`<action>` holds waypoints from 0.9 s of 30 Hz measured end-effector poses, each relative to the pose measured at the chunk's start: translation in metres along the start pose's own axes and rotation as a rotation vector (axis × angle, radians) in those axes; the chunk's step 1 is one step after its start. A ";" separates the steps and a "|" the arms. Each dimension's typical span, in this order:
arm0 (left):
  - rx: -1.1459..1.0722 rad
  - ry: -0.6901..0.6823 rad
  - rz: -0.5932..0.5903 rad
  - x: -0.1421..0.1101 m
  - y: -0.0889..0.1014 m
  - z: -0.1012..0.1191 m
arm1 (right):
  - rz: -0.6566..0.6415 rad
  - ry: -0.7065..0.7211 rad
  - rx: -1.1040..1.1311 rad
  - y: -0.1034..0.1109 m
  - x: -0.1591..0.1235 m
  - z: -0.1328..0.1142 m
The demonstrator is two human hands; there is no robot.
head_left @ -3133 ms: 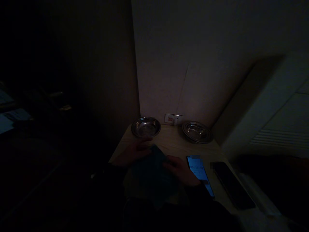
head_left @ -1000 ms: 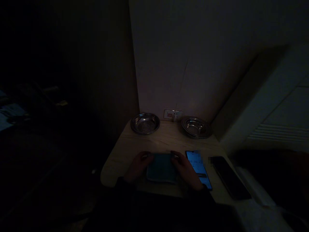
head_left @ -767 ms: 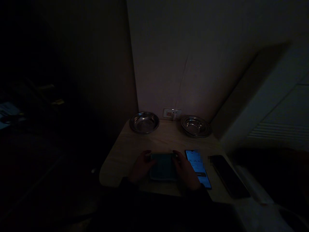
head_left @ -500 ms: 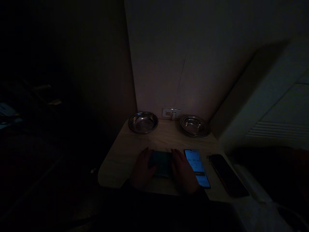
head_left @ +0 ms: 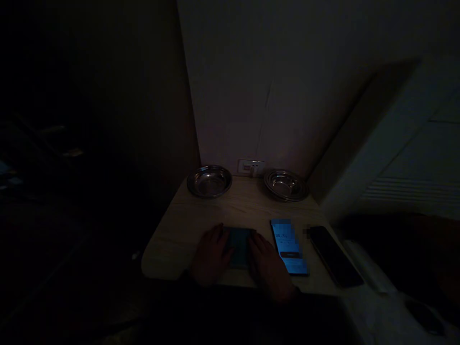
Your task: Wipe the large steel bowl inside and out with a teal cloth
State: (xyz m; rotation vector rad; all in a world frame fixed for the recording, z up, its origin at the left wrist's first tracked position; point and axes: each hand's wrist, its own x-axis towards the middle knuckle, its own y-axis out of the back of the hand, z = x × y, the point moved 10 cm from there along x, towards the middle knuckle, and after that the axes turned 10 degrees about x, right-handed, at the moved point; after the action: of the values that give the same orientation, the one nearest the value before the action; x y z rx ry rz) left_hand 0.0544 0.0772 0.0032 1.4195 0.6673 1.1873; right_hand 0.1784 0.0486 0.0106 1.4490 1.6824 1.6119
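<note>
A flat, teal rectangular thing (head_left: 238,247) lies at the table's front edge; in this dark its kind cannot be made out. My left hand (head_left: 211,254) grips its left side, thumb over the near part and fingers along the far left corner. On its right side my right hand (head_left: 268,263) lies with fingers close together over the edge. Just right of that hand is a phone with a lit blue screen (head_left: 290,249), apart from the fingers.
Two shiny metal bowls (head_left: 209,182) (head_left: 286,185) stand at the back of the pale wooden table (head_left: 170,239). Between them a wall socket (head_left: 251,167) holds a plug. A dark phone (head_left: 336,256) lies at the right edge. A slanted panel (head_left: 373,120) borders the right.
The teal thing and both hands have come slightly nearer to me. My right hand's fingers reach further over its right edge. The whole view has shifted a little.
</note>
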 end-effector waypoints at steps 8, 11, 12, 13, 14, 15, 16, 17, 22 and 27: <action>0.083 -0.021 0.041 -0.010 0.002 -0.002 | 0.089 0.008 0.044 0.001 -0.006 -0.003; 0.071 -0.033 0.033 -0.011 -0.003 -0.007 | 0.119 0.005 0.114 -0.002 -0.008 -0.004; 0.057 -0.029 0.032 -0.012 -0.004 -0.009 | 0.127 -0.004 0.147 -0.004 -0.009 -0.003; 0.037 -0.019 0.034 -0.012 -0.005 -0.011 | 0.134 -0.016 0.181 -0.006 -0.009 -0.002; 0.012 -0.002 0.040 -0.011 -0.006 -0.014 | 0.138 -0.030 0.212 -0.007 -0.010 0.000; -0.016 0.019 0.053 -0.011 -0.005 -0.018 | 0.142 -0.043 0.236 -0.008 -0.010 0.002; -0.048 0.038 0.069 -0.010 -0.004 -0.021 | 0.147 -0.053 0.251 -0.009 -0.011 0.004; -0.082 0.052 0.088 -0.010 -0.002 -0.023 | 0.152 -0.061 0.260 -0.010 -0.012 0.006; -0.203 0.094 0.145 -0.008 0.005 -0.032 | 0.178 -0.091 0.286 -0.009 -0.013 0.011; -0.195 0.082 0.157 -0.007 0.007 -0.030 | 0.184 -0.085 0.290 -0.010 -0.012 0.011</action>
State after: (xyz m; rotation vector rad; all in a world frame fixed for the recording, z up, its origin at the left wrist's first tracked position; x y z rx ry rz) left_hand 0.0232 0.0812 0.0041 1.2821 0.4883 1.4008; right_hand 0.1879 0.0454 -0.0054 1.8332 1.8383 1.4145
